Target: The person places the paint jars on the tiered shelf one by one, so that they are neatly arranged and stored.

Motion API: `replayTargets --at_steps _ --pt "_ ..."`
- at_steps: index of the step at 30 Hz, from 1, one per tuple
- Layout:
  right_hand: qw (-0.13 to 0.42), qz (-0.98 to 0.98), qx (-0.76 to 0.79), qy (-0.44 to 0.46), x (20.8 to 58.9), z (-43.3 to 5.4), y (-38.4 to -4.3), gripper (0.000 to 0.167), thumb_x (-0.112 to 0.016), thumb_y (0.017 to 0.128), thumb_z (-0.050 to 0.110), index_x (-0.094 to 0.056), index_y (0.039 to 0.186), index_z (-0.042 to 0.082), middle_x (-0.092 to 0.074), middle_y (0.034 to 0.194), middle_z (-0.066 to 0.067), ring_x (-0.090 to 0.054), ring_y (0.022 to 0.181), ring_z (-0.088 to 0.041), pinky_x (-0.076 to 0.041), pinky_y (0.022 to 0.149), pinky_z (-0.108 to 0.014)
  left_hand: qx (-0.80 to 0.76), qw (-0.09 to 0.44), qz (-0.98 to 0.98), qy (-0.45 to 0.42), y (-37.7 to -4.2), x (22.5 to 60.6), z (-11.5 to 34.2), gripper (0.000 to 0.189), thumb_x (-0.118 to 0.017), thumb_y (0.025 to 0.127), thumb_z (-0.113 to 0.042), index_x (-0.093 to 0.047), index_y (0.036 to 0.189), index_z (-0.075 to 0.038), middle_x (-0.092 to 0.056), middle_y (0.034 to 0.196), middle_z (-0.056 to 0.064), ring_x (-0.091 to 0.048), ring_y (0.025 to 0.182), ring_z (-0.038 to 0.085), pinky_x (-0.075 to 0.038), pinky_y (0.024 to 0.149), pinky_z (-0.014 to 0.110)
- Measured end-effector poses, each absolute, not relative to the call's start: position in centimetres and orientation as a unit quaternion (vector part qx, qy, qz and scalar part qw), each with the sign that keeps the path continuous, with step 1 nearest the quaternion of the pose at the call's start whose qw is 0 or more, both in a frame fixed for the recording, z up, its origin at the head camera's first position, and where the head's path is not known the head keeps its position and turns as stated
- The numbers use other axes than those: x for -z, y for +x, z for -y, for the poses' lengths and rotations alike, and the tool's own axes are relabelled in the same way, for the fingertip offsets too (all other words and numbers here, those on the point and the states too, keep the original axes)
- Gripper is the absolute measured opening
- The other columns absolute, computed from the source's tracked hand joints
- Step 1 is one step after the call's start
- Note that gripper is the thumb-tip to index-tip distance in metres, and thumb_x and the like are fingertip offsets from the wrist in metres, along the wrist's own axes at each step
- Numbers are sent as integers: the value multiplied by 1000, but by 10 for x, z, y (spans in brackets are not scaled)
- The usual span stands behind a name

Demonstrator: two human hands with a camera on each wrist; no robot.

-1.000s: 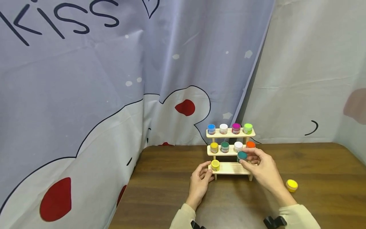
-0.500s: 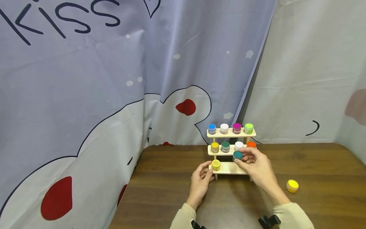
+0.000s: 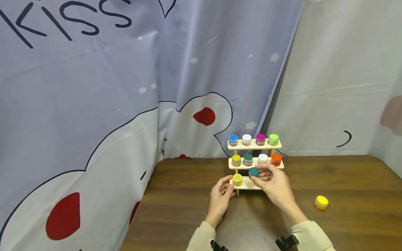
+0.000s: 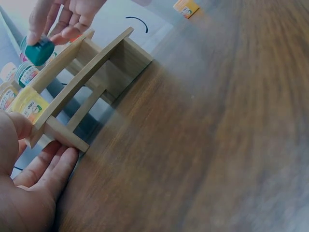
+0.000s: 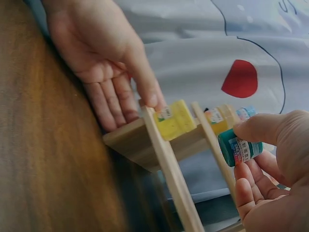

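A three-tier wooden rack (image 3: 245,186) stands on the table, with small screw-lid paint jars on its shelves. My left hand (image 3: 220,199) holds the bottom shelf's left end; in the left wrist view its thumb lies by the shelf end and its fingers are beside the leg. Close to that thumb, a yellow-lidded jar (image 3: 237,180) sits on the bottom shelf. My right hand (image 3: 276,186) pinches a teal-lidded paint jar (image 3: 253,172) between thumb and fingers. In the right wrist view the teal jar (image 5: 237,149) is tilted, apart from the shelf edge.
Blue, white, magenta and light-green jars (image 3: 273,139) line the top shelf. Yellow, green, white and orange jars (image 3: 276,159) stand on the middle one. Another yellow jar (image 3: 321,202) is on the brown table (image 3: 355,219) at right. A printed curtain (image 3: 125,115) hangs behind.
My right hand has carried the teal-lidded jar leftward along the front of the rack, towards the yellow jar. The left hand stays at the rack's end.
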State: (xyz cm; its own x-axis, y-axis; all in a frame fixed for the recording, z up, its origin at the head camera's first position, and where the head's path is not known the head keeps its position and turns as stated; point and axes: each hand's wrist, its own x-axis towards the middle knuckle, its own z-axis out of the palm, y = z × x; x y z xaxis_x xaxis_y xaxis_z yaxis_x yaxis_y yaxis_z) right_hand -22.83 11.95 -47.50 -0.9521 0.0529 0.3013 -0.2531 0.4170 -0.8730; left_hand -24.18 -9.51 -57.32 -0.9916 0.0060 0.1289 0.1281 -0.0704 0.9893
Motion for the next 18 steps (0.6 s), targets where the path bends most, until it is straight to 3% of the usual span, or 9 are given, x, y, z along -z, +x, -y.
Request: replayTargets --at_steps 18 --pt "120 841 -525 43 499 -109 -233 37 -94 91 8 -78 125 4 -80 103 -10 -72 93 -19 -57 78 -14 726 41 685 -48 -241 571 96 34 -70 110 -10 -72 144 -14 -78 116 9 -77 107 21 -69 91 32"
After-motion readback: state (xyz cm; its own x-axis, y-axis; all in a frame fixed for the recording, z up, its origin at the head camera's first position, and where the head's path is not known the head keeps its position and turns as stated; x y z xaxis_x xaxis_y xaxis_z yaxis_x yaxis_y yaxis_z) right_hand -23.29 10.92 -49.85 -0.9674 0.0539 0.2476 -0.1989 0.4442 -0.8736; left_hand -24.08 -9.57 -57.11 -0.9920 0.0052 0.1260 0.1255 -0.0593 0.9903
